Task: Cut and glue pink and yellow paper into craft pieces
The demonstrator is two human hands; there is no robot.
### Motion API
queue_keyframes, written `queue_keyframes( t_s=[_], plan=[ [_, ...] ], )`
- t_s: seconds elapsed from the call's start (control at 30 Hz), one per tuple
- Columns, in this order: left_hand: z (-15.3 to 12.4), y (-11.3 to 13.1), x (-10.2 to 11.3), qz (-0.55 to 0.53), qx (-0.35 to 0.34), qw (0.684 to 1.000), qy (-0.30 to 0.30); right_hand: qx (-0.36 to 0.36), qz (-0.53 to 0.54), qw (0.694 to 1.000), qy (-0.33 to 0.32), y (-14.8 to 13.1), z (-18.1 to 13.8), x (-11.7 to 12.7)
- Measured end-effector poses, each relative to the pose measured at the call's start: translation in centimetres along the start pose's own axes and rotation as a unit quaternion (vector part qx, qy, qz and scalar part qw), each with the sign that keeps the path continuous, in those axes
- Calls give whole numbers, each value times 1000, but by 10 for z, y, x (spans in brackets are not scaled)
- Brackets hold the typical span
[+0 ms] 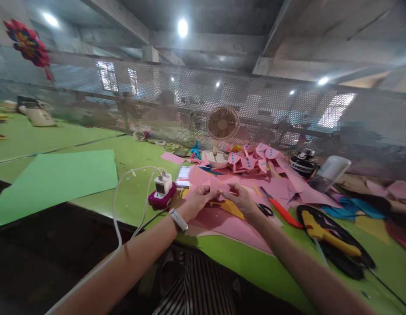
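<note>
Both of my hands meet over a pile of pink paper on a green table. My left hand, with a white band on the wrist, and my right hand pinch the same small pink paper piece between them. Beneath lie large pink sheets and a yellow paper triangle. Red-handled scissors lie just right of my right hand.
A magenta device with a white charger and cable sits left of my hands. A green sheet lies far left. A small fan, folded pink pieces, a yellow glue gun and a mesh screen stand behind and right.
</note>
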State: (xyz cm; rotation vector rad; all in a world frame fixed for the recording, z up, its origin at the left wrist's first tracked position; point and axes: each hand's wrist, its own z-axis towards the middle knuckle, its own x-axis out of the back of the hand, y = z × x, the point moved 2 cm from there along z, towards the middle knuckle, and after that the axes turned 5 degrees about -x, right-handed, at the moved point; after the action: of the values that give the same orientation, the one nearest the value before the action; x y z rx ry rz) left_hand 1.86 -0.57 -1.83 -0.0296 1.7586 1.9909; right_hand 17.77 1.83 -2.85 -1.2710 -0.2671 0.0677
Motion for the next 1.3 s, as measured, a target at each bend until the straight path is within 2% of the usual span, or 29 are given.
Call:
queue_keyframes(
  t_s=[0.1, 0.3, 0.4, 0.87, 1.3],
  plan=[
    [0, -1, 1, 6, 5, 1000, 0, -5, 1, 1000, 4, 2, 1, 0],
    [-2, 1, -1, 13, -2, 1000, 10, 18, -29, 997, 74, 2, 5, 3],
    [-2, 2, -2, 17, -3, 1000, 11, 23, -34, 996, 83, 1, 5, 3],
    [-1, 0, 0, 26, 5, 1000, -7, -37, 21, 999, 19, 1, 3, 4],
    [-2, 1, -2, 38, 7, 999, -11, -42, 35, 998, 28, 0, 2, 0]
  ],
)
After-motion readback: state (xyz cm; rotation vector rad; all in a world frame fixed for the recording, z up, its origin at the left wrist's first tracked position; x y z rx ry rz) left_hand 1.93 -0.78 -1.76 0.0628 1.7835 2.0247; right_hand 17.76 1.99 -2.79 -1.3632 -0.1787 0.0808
